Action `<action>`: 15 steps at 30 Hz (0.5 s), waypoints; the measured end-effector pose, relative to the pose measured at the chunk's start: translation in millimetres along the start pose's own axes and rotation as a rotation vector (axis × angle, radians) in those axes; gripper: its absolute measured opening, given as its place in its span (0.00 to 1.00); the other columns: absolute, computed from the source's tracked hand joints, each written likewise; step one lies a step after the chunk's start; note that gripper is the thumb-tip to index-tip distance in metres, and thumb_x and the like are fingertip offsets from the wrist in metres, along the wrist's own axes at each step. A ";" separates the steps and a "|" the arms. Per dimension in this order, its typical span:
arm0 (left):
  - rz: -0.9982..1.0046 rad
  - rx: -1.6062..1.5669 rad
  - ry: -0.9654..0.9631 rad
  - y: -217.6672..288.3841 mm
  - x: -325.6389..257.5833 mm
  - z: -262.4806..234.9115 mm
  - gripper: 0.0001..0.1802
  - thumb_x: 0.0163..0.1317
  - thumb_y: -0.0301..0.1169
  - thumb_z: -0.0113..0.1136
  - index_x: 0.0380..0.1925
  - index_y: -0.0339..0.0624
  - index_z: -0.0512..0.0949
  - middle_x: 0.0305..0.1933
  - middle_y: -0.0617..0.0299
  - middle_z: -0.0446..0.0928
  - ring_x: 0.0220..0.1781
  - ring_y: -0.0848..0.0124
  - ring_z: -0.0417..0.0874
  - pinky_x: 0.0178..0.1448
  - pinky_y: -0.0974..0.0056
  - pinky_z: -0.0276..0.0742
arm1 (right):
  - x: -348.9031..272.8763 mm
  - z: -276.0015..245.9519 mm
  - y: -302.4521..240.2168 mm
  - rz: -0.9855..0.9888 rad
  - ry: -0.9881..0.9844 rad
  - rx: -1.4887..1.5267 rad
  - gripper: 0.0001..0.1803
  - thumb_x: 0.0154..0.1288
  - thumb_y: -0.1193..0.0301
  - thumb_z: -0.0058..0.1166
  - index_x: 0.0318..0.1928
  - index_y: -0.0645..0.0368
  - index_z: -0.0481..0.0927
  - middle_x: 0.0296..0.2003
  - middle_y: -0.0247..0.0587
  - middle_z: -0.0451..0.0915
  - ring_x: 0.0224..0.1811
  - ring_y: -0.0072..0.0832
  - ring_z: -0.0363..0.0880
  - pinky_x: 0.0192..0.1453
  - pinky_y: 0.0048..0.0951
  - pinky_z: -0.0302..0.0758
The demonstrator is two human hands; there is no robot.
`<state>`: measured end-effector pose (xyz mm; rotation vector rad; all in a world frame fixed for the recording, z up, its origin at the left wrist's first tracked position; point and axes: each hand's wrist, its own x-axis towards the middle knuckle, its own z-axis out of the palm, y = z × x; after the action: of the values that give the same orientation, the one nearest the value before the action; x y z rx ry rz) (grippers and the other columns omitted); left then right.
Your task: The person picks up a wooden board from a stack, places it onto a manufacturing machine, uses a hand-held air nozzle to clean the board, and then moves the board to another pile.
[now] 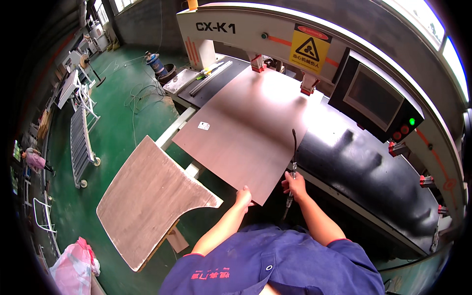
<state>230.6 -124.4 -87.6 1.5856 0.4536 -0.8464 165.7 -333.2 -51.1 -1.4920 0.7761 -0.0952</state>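
Observation:
A large flat brown-grey panel [231, 137] lies on the machine bed, its near corner overhanging toward me. A small white label [203, 126] is on its left part. My left hand [244, 197] is closed on the panel's near edge beside that corner, thumb on top and fingers partly hidden beneath. To the right of the corner, my right hand [295, 187] grips a slim silver tool [293, 172] with a thin, dark, curved upper end. The tool stands roughly upright beside the panel's right edge; its exact kind I cannot make out.
A machine beam [236, 27] with red-footed clamps [308, 84] and a screen [376, 96] spans the black bed [364, 162]. At left stands a curved-edged board [152, 201]. Beyond are a wheeled rack [81, 145], a cable [140, 96] on the green floor and a distant person [35, 160].

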 end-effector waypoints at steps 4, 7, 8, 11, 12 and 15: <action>-0.011 -0.062 -0.074 -8.8 17.4 4.7 0.31 0.72 0.44 0.37 0.56 0.20 0.63 0.55 0.39 0.70 0.48 0.52 0.81 0.41 0.55 0.85 | -2.4 -33.8 -64.9 0.005 -0.071 -0.071 0.16 0.66 0.58 0.52 0.39 0.59 0.71 0.22 0.41 0.79 0.18 0.26 0.76 0.16 0.26 0.71; -0.012 -0.064 -0.132 -6.2 14.9 -0.2 0.33 0.71 0.45 0.41 0.58 0.19 0.59 0.55 0.38 0.69 0.48 0.50 0.81 0.41 0.53 0.85 | -46.5 -43.6 -168.5 0.009 -0.091 0.032 0.15 0.62 0.64 0.56 0.42 0.60 0.70 0.20 0.41 0.79 0.16 0.28 0.75 0.17 0.26 0.69; -0.009 -0.064 -0.157 -5.4 13.9 -3.4 0.34 0.70 0.46 0.42 0.58 0.19 0.58 0.55 0.38 0.69 0.48 0.50 0.81 0.42 0.52 0.85 | -60.1 -53.1 -198.1 -0.102 -0.177 0.082 0.16 0.60 0.66 0.56 0.45 0.62 0.70 0.23 0.42 0.79 0.20 0.29 0.77 0.22 0.27 0.72; -0.015 -0.088 -0.178 -11.9 20.9 -14.5 0.38 0.67 0.48 0.47 0.59 0.19 0.55 0.57 0.36 0.67 0.49 0.49 0.80 0.44 0.50 0.84 | -124.1 -43.5 -260.3 -0.670 -0.240 0.271 0.21 0.57 0.72 0.54 0.51 0.67 0.69 0.35 0.45 0.78 0.35 0.32 0.79 0.38 0.34 0.77; -0.018 -0.081 -0.192 -16.1 17.9 -14.7 0.39 0.67 0.48 0.47 0.59 0.19 0.55 0.58 0.35 0.66 0.49 0.49 0.80 0.44 0.50 0.84 | -133.7 -43.4 -261.1 -0.755 -0.271 0.363 0.22 0.58 0.73 0.53 0.53 0.67 0.69 0.41 0.46 0.76 0.42 0.32 0.77 0.50 0.36 0.75; 0.014 -0.082 -0.256 -7.5 15.4 -7.1 0.39 0.66 0.48 0.48 0.59 0.19 0.55 0.60 0.35 0.63 0.50 0.49 0.79 0.43 0.49 0.84 | -120.4 -18.6 -204.7 -0.526 -0.262 0.362 0.10 0.64 0.69 0.51 0.41 0.63 0.73 0.35 0.44 0.78 0.36 0.30 0.78 0.45 0.33 0.76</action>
<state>237.3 -118.6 -103.9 1.3812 0.2897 -0.9920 146.2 -312.7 185.5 -1.2931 0.1302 -0.4061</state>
